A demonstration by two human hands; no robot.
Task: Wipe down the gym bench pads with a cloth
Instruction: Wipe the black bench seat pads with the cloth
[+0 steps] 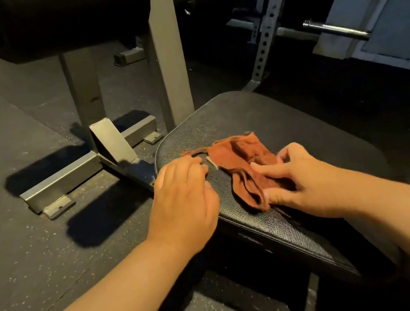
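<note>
- The left hand [183, 197] lies palm down over the near left edge of the seat pad [286, 114], its fingers curled and pinching the thin left corner of the cloth [241, 154].
- The right hand [303, 182] grasps the cloth's near right part: one finger reaches across the top of the fabric, another lies along its lower fold, and the bunched material sits between them.
- The cloth is rust orange and crumpled, and it lies on the black seat pad near the pad's rounded left corner, stretched between the two hands.
- The seat pad is black and grained, and light falls on its front edge.
- Both forearms are bare and come in from the bottom of the view.
- Just left of the pad, a grey metal base bar [66, 178] rests on the dark speckled floor [3, 121].
- A grey post [167, 53] rises behind the pad to a thick black roll pad [54, 23] at the upper left.
- At the upper right stand a perforated metal upright [266, 28] and a chrome bar end [337, 30], beside a pale panel [390, 2].
</note>
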